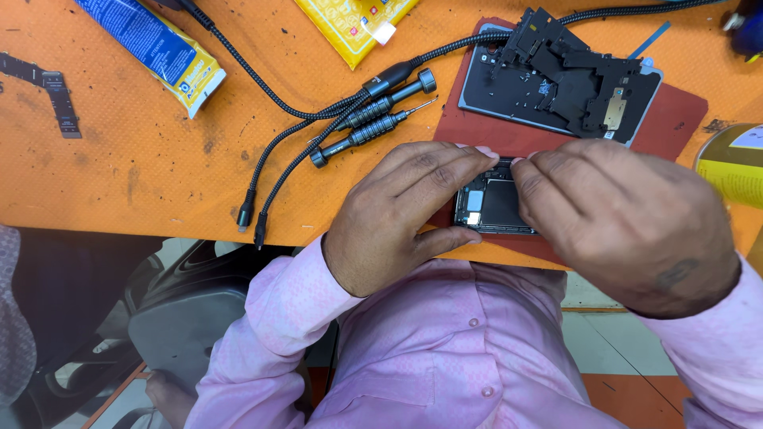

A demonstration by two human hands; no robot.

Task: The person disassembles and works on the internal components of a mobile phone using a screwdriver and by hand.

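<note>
With the left hand (397, 214) and right hand (620, 214) both pinching the opened black phone body (493, 205) at the orange counter (143, 159) edge, a slip could drop it.

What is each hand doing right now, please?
Left hand: fingers closed on the left end of the opened phone.
Right hand: fingers closed on the phone's top right edge.

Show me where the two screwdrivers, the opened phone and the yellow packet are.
Screwdrivers (369, 127): head view, on the ribbed grip of the lower one.
Opened phone (494, 205): head view, on its dark inside between the two hands.
Yellow packet (343, 24): head view, on its flat face at the top edge.
</note>
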